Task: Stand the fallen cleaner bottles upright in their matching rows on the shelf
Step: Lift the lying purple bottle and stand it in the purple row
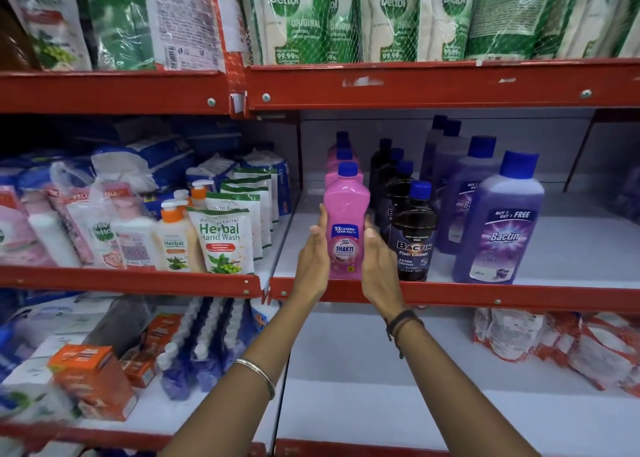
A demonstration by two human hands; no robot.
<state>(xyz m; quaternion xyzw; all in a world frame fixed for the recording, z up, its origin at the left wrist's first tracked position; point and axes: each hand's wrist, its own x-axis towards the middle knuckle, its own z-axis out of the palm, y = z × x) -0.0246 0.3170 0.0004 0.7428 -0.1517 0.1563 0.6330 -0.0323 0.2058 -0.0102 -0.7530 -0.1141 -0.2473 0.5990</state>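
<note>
- Where the white shelf (571, 248) meets its red front rail, both hands flank the front pink bottle (346, 221), which stands upright at the shelf's front edge.
- The left hand (311, 266) lies flat against the bottle's left side, its fingers (322, 219) straight and pointing up; they press the side rather than curl round it.
- The right hand (379, 266) mirrors it on the right side, fingers (370, 229) extended against the label (a dark band sits on that wrist, a metal bangle on the other forearm).
- Behind the fingers, further pink bottles (341, 155) line up upright towards the back of the shelf.
- Just right of the right fingers stands a row of dark Bactin bottles (412, 241), all upright, the front one almost touching the hand.
- Further right of that, well clear of both hands, a row of purple Bactin bottles (502, 228) stands upright with blue caps.
</note>
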